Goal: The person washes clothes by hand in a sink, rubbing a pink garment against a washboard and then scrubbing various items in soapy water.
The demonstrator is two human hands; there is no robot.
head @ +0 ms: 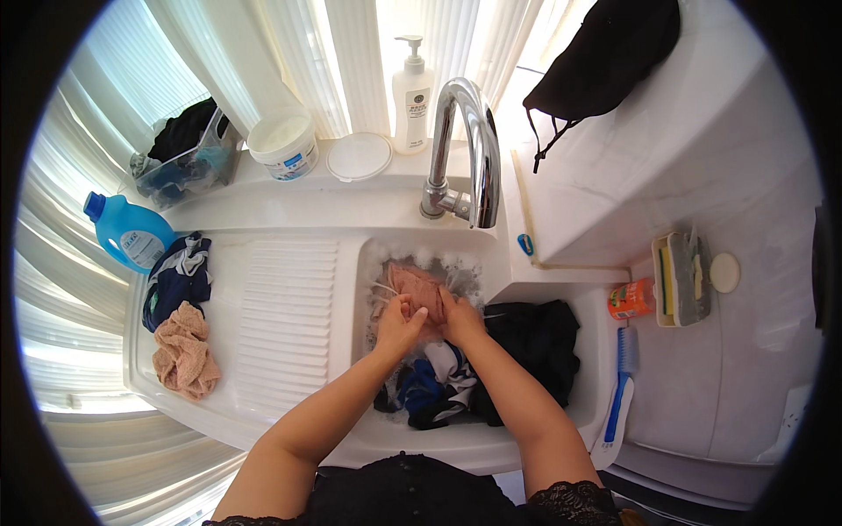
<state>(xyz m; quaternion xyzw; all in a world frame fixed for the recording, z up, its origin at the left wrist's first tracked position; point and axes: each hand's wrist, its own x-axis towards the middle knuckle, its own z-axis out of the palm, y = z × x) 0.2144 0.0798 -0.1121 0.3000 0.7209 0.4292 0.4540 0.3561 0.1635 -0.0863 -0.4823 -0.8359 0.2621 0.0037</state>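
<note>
Both hands are in the basin of a white laundry sink [360,421], where soapy water foams. My left hand [400,327] grips the near left part of a wet pink garment [416,287]. On the right side of the same cloth, my right hand [462,321] has hold of its edge. Part of the garment hangs in the suds, so its full shape is hidden. Below my hands lies a blue, white and black garment [424,384], partly in the water. A large black garment [536,345] rests to the right, behind my right forearm.
A ribbed washboard [286,322] adjoins the basin. Left of it lie a beige cloth [184,355], navy garment [181,276] and blue detergent bottle [135,230]. Behind stand a chrome faucet [460,144], pump bottle [413,105] and open tub [284,148]. A blue-handled brush [618,401] sits right.
</note>
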